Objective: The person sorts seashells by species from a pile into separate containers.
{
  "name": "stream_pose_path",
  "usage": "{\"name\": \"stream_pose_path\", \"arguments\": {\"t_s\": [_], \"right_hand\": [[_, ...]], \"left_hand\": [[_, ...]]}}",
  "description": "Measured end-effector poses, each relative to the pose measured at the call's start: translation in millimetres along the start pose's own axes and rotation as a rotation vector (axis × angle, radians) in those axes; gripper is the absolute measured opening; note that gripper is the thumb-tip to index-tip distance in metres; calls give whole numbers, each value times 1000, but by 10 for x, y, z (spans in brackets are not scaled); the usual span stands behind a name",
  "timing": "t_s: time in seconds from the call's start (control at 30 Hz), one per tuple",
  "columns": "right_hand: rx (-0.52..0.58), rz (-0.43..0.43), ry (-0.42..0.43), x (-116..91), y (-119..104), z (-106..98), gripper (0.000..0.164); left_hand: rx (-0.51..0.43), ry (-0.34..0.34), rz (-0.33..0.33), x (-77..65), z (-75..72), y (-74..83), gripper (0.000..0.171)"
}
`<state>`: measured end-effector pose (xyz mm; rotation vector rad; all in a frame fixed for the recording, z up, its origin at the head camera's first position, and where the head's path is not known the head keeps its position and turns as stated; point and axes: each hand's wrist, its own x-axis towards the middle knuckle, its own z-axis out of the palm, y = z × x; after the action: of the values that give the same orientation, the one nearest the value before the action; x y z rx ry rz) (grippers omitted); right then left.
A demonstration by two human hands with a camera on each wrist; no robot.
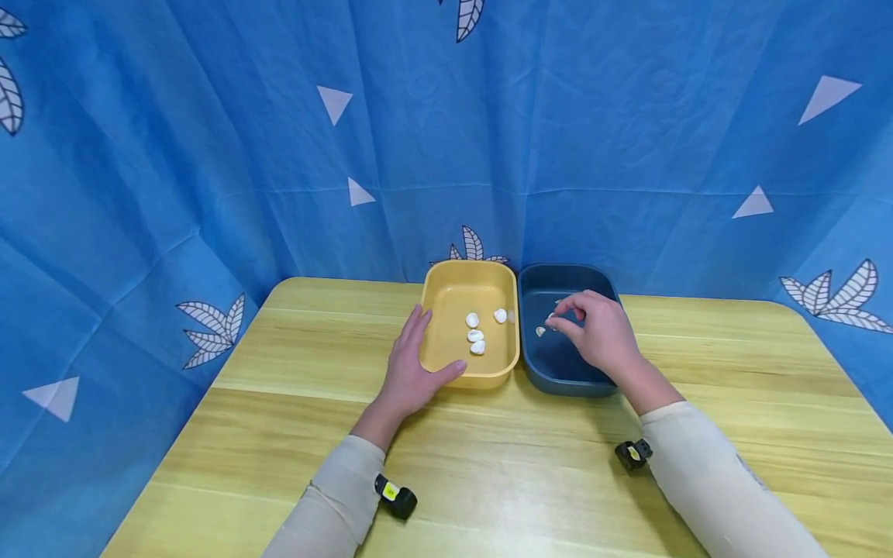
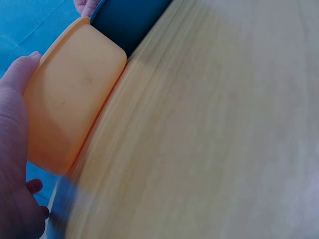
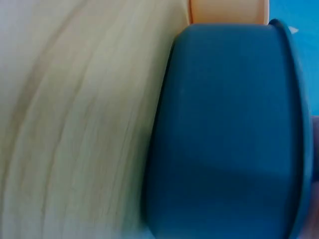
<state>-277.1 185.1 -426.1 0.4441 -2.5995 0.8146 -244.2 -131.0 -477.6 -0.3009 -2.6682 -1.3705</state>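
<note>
In the head view, my left hand (image 1: pixel 412 368) rests against the yellow box (image 1: pixel 502 378), fingers straight along its left side and thumb on its front rim. Several small white, shell-like pieces (image 1: pixel 475 335) lie inside that box. My right hand (image 1: pixel 603 329) reaches into the dark blue box (image 1: pixel 568 386), thumb and forefinger pinching a small whitish shell-like piece (image 1: pixel 551 318). Just below those fingertips, another such piece (image 1: pixel 540 331) lies on the blue box's floor. The right wrist view shows mostly the blue box's outer wall (image 3: pixel 229 124), which hides the fingertips.
Both boxes stand side by side near the far edge of the wooden table (image 1: pixel 488 480). Behind it hangs a blue curtain (image 1: pixel 446 139) with leaf and triangle prints. A black wrist device sits on each sleeve.
</note>
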Motion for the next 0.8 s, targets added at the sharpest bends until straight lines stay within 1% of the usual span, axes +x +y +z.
{"name": "stream_pose_path", "arguments": {"t_s": [0.2, 0.5, 0.8], "right_hand": [[-18, 77, -43, 20, 41, 11, 20], [-24, 124, -58, 50, 67, 32, 22], [-11, 139, -47, 25, 97, 14, 25]], "left_hand": [[1, -11, -10, -10, -2, 5, 100], [3, -6, -2, -2, -13, 7, 100], [2, -6, -4, -4, -17, 12, 100]]}}
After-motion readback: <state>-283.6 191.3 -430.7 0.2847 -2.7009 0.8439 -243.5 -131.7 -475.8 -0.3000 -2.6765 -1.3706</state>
